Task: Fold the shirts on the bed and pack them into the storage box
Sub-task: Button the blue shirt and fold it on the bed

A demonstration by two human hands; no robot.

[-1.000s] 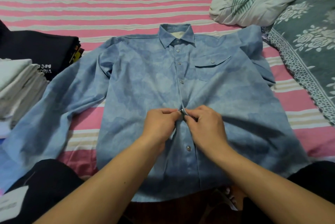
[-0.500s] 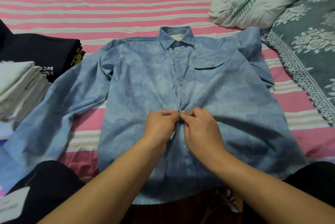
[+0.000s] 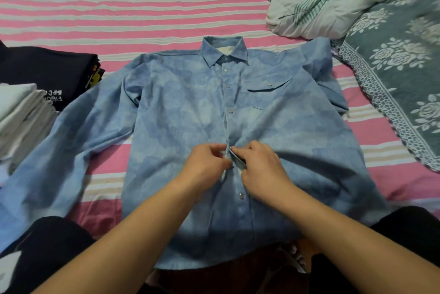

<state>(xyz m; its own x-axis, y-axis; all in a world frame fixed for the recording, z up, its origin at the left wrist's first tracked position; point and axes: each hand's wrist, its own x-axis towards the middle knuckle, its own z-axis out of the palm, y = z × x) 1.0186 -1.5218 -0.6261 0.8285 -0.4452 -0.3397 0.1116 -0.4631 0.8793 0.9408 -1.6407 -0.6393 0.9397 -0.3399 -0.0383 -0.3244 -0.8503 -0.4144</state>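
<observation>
**Both hands at the shirt's front opening**

A blue shirt (image 3: 185,112) lies face up and spread flat on the pink striped bed (image 3: 133,8), collar toward the far side, sleeves out to both sides. The left hand (image 3: 207,165) and right hand (image 3: 259,170) meet at the middle of the button strip, each pinching an edge of the cloth there. 1 button (image 3: 241,196) shows just below them. At the left edge sit a dark folded stack (image 3: 47,72) and a pale folded stack (image 3: 21,115). Pillows (image 3: 333,0) rest at the far right.
</observation>
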